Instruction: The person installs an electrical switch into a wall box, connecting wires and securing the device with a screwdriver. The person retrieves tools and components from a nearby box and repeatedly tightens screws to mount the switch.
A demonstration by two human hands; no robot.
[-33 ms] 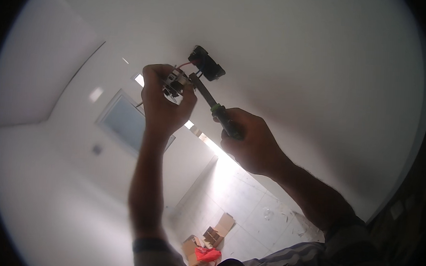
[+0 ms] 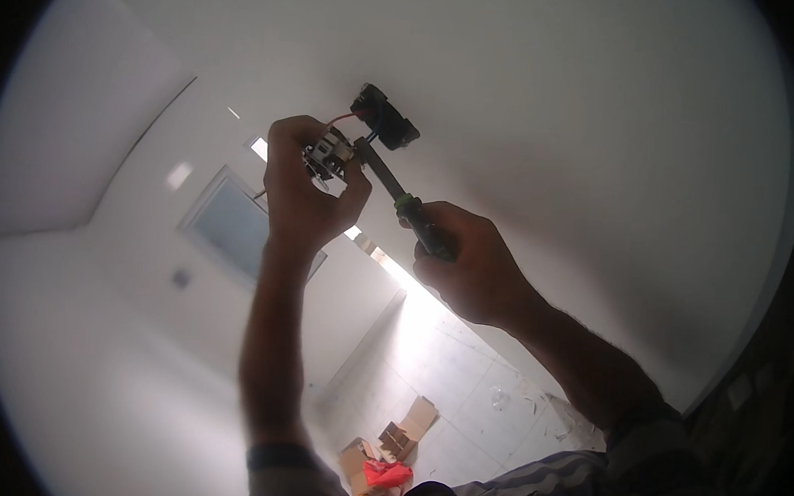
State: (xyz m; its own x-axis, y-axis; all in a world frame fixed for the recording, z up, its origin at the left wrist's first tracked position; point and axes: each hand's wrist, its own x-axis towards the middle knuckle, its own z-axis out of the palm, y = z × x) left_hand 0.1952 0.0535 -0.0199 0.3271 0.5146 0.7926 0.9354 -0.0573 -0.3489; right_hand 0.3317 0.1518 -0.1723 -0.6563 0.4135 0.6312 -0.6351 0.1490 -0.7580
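Observation:
My left hand pinches a small electrical fitting with pale and metal parts, a socket or switch insert, between thumb and fingers. Red and dark wires run from it to a black wall box set in the white wall. In my right hand is a screwdriver with a dark handle and a green collar. Its shaft slants up and left, and the tip meets the fitting's right side beside my left thumb. The exact contact of the tip is too dark to make out.
The white wall fills the upper right. At the left is a framed bluish panel. Below, on the tiled floor, lie opened cardboard boxes and a red plastic bag.
My left hand and the fitting have shifted very slightly to the right. The screwdriver stays against the fitting, with my right hand almost still.

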